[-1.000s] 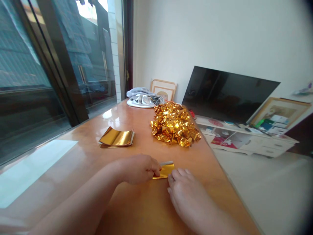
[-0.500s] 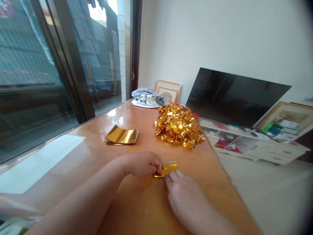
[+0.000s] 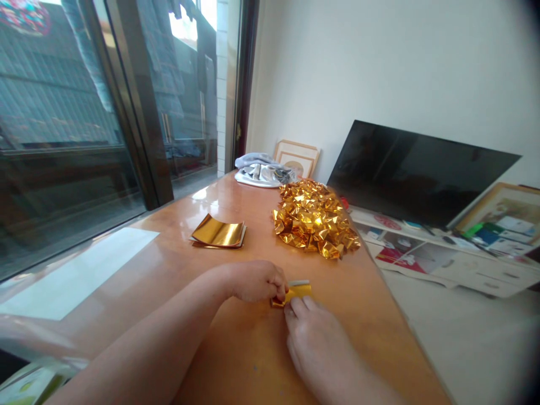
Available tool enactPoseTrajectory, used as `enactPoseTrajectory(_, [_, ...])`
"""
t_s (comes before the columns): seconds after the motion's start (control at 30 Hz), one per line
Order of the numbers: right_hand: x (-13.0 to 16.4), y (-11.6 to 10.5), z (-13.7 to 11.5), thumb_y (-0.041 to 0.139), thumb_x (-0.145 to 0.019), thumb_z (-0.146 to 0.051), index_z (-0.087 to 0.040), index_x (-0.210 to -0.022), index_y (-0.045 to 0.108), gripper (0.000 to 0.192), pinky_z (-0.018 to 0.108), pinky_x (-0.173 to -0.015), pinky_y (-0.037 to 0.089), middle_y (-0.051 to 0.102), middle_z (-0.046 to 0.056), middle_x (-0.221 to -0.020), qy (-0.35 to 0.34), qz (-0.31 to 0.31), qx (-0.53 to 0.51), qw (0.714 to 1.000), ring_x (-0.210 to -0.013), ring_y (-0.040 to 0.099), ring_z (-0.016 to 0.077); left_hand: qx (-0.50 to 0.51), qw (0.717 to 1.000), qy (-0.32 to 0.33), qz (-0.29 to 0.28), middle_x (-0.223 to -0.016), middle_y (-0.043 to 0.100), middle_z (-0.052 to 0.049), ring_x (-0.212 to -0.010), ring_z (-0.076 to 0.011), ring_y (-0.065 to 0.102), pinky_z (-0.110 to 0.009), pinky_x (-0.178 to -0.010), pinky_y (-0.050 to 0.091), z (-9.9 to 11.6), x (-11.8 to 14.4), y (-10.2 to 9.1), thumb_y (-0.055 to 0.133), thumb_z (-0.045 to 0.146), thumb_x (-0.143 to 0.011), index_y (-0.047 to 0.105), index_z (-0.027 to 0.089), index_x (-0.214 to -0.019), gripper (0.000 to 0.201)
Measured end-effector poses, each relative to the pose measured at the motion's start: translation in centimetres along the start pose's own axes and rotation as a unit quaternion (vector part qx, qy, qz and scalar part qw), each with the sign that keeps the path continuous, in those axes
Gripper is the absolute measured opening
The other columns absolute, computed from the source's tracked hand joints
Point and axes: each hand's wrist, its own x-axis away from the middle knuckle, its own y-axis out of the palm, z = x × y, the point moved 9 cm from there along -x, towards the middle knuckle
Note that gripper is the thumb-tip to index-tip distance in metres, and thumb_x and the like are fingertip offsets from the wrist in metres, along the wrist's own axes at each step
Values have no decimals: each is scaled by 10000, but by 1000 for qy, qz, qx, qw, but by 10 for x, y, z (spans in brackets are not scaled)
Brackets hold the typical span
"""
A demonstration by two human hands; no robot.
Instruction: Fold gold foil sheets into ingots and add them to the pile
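A partly folded sheet of gold foil paper [image 3: 300, 291] lies on the wooden table [image 3: 236, 360], with a pale strip along its far edge. My left hand [image 3: 258, 281] has its fingers curled and pinched on the sheet's left part. From the near side, my right hand [image 3: 310, 329] presses its bent fingers together on the sheet's near edge, close to the left fingertips. Both hands cover much of the paper. Beyond them sits a stack of flat gold foil sheets [image 3: 219, 232]. Farther right is a heap of folded gold foil pieces [image 3: 316, 219].
Folded cloth [image 3: 261, 169] lies at the table's far end. A white sheet [image 3: 84, 275] is along the left side, near the glass door [image 3: 76, 140]. Right of the table, a television [image 3: 422, 171] stands on a white cabinet [image 3: 459, 264].
The whole view has shifted slightly, so things appear farther right. My right fingers have moved a little left along the foil's near edge, closer to my left fingertips.
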Motion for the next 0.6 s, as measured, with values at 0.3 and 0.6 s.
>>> enactPoseTrajectory(0.3, [-3, 0, -9, 548, -838, -14, -87, -1161, 711, 369, 365, -852, 513, 703, 137, -1074, -13, 12, 14, 1000, -955, 614, 259, 18, 1000, -22, -1, -1089, 735, -3, -976, -150, 667, -240, -900, 498, 3, 1, -2, 477, 15, -779, 755, 202, -839, 340])
enactPoseTrajectory(0.6, [-2, 0, -17, 565, -825, -43, -89, -1154, 708, 362, 384, -855, 514, 695, 159, -1113, -37, 28, 36, 998, -968, 606, 273, 20, 1000, -14, 3, -1064, 735, -18, -967, -157, 671, -253, -903, 505, 4, 1, -2, 465, -3, -768, 748, 191, -813, 346])
